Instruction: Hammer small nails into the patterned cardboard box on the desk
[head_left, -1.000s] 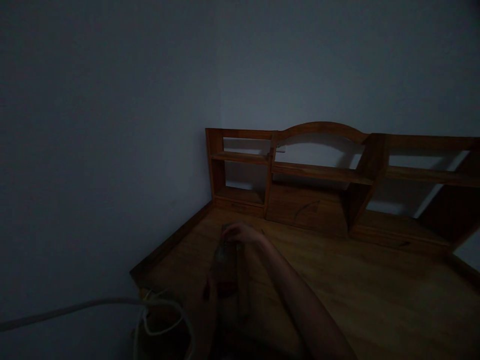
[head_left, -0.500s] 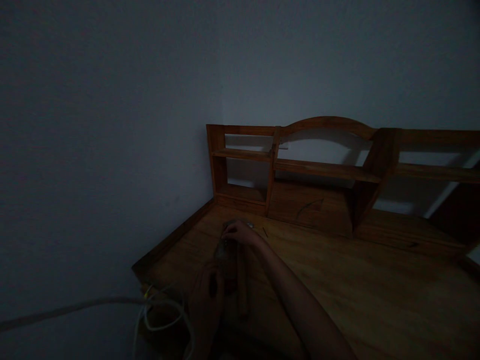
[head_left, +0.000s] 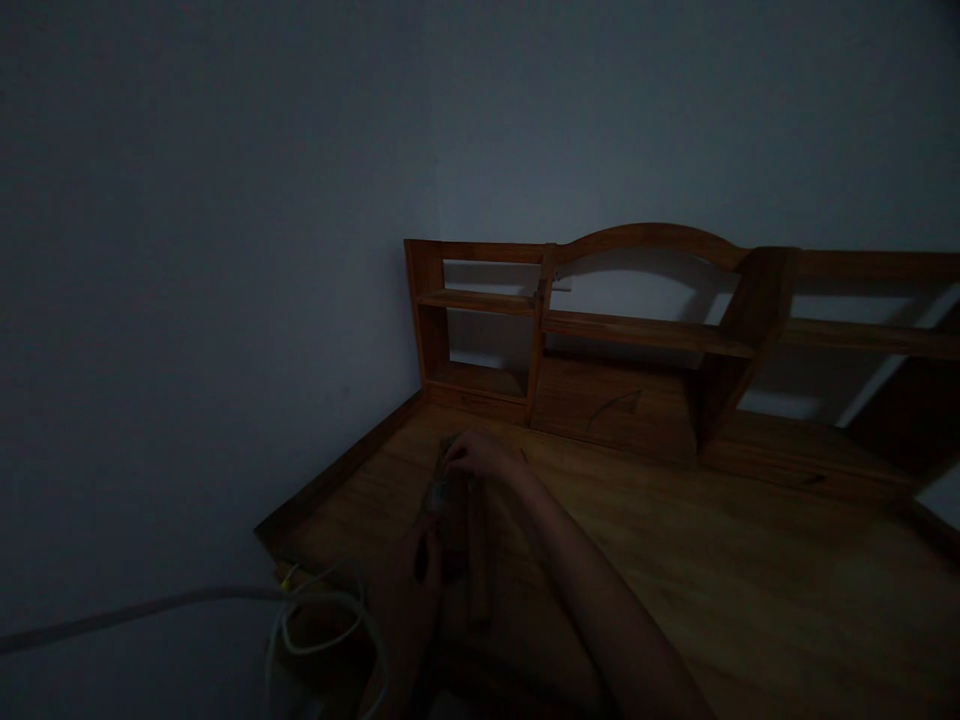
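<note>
In the dim head view, my right hand point(head_left: 484, 457) reaches over the desk with its fingers pinched at the far end of a small greyish, partly see-through thing point(head_left: 438, 495). My left hand point(head_left: 409, 570) is nearer to me, thumb and fingers curled together at the near end of that thing. It is too dark to tell what it is. Just right of the left hand lies a long narrow wooden strip point(head_left: 478, 570). Between strip and hand is a dark, flat patch whose kind I cannot make out.
A pale cable point(head_left: 187, 597) runs in from the left and loops beside my left wrist at the desk corner. The wooden desk point(head_left: 675, 560) meets a wall on the left. A wooden shelf unit point(head_left: 630, 327) stands along its back.
The view has shifted slightly, so the shelf sits a little higher and further left. My hands stay close together; the left has moved slightly towards the right one.
</note>
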